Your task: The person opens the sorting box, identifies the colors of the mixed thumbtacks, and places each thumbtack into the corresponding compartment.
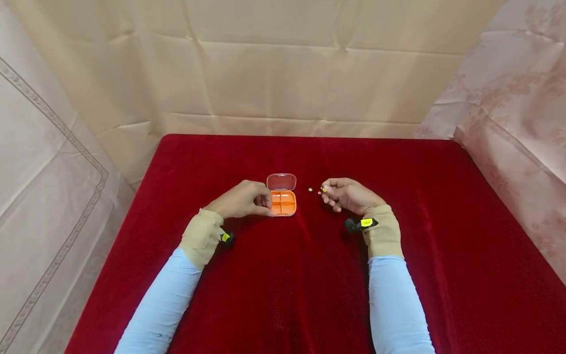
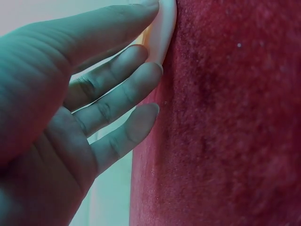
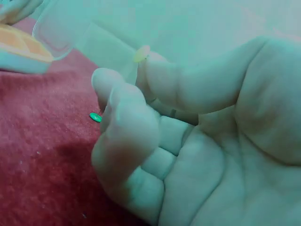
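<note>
An orange pill box with several compartments lies on the red cloth, its clear lid raised at the back. My left hand holds the box by its left side, thumb at the near edge; the left wrist view shows the thumb and fingertips at the box's pale wall. To the right, my right hand pinches a yellow pill, which shows at the thumb tip in the right wrist view. A green pill lies between box and right hand, and a small orange pill sits by the right fingertips.
Red velvet cloth covers the table. A beige curtain hangs behind its far edge, with pale patterned drapes along the left and right sides.
</note>
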`<action>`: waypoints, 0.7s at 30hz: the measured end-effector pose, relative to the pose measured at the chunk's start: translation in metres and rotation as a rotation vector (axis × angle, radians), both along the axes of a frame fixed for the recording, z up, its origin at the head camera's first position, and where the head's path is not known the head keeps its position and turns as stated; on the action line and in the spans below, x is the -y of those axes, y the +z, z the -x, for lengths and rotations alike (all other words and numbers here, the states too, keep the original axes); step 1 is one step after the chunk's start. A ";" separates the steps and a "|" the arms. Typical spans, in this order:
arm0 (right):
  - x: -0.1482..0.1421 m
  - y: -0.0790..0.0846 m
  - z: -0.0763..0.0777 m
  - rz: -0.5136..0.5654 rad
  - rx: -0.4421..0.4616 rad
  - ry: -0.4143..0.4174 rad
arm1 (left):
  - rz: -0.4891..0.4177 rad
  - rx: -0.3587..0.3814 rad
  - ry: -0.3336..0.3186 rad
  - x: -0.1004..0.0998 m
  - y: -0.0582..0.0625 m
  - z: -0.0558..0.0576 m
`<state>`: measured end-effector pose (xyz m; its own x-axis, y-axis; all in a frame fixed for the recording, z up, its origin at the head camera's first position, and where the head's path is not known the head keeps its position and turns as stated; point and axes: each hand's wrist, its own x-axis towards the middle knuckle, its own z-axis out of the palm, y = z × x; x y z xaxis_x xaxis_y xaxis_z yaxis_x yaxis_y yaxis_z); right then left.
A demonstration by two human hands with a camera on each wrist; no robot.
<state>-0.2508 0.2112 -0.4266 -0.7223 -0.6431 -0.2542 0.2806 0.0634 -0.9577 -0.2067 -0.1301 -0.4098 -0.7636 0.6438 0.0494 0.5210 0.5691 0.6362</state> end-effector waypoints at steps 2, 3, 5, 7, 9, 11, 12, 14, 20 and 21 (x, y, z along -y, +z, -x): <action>0.000 -0.002 0.000 0.025 0.036 0.001 | 0.001 -0.001 0.000 0.001 -0.001 0.001; 0.000 -0.003 0.000 0.029 0.045 0.001 | 0.001 -0.001 0.000 0.001 -0.001 0.001; 0.000 -0.003 0.000 0.029 0.054 0.000 | -0.001 0.002 0.001 0.002 -0.002 0.002; 0.001 -0.003 0.001 0.026 0.055 0.001 | -0.002 0.004 0.002 0.003 -0.002 0.002; 0.001 -0.003 0.001 0.025 0.056 0.002 | -0.002 0.004 0.002 0.003 -0.002 0.003; 0.001 -0.003 0.001 0.030 0.062 0.003 | -0.001 0.003 0.002 0.003 -0.003 0.002; 0.000 -0.002 0.001 0.032 0.065 0.003 | -0.001 0.003 0.003 0.003 -0.003 0.002; 0.001 -0.002 0.001 0.036 0.072 -0.002 | -0.004 0.004 0.003 0.003 -0.003 0.002; 0.002 0.002 0.000 0.039 0.084 -0.036 | -0.013 0.014 0.003 0.003 -0.004 0.002; 0.002 0.003 0.000 0.036 0.081 -0.040 | -0.012 0.015 0.002 0.003 -0.004 0.002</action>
